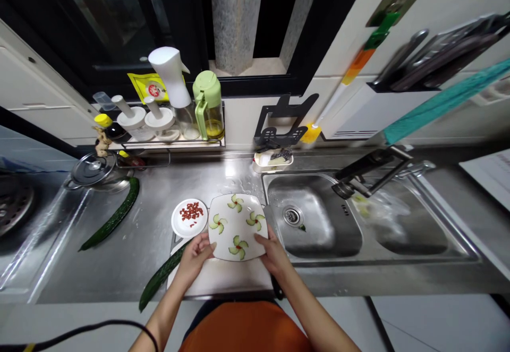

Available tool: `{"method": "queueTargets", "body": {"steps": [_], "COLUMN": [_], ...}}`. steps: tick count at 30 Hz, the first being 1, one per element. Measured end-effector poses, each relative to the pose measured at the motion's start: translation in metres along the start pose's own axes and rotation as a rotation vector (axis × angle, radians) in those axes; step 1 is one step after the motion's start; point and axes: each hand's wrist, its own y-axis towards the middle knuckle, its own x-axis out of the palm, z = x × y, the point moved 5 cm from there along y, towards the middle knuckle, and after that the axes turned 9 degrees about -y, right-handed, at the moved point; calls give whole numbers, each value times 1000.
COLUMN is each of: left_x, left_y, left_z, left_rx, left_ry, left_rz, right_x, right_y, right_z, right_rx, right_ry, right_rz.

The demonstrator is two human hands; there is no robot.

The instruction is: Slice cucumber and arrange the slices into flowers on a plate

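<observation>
Both hands hold a white square plate (228, 236) over a white cutting board (223, 282). Several pinwheel flowers of thin cucumber slices (238, 248) with red centres lie on it. My left hand (195, 256) grips the plate's lower left edge, thumb on the rim. At the lower right edge, my right hand (274, 253) closes on the plate in the same way. Left of it stands a small white dish (176, 228) with chopped red pieces (191, 212). A whole cucumber (161, 279) lies beside my left forearm. Partly hidden by my right forearm is a black handle (278, 288).
Another cucumber (115, 219) rests on the steel counter at left, near a lidded pot (93, 168). A rack (179, 143) of bottles and jars lines the back. To the right are a double sink (319, 253) and a dark faucet (358, 174); a cable (99, 324) crosses lower left.
</observation>
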Motion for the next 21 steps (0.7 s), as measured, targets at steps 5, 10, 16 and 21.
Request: {"method": "queueTargets", "body": {"steps": [5,10,16,21], "left_x": [-24,-26,-24,-28], "left_y": [2,-7,-12,-10], "left_z": [-23,-58,-86,-93], "left_rx": [182,450,673,709], "left_ry": [279,726,907,1005], "left_rz": [117,-104,-254,-245], "right_x": [-34,-101,-210,-285], "right_y": [0,-18,-74,-143], "right_z": [-19,-53,-97,-97], "right_rx": [15,100,323,529], "right_ry": [-64,-200,-418,-735], "right_rz": [-27,-46,-58,-107]}}
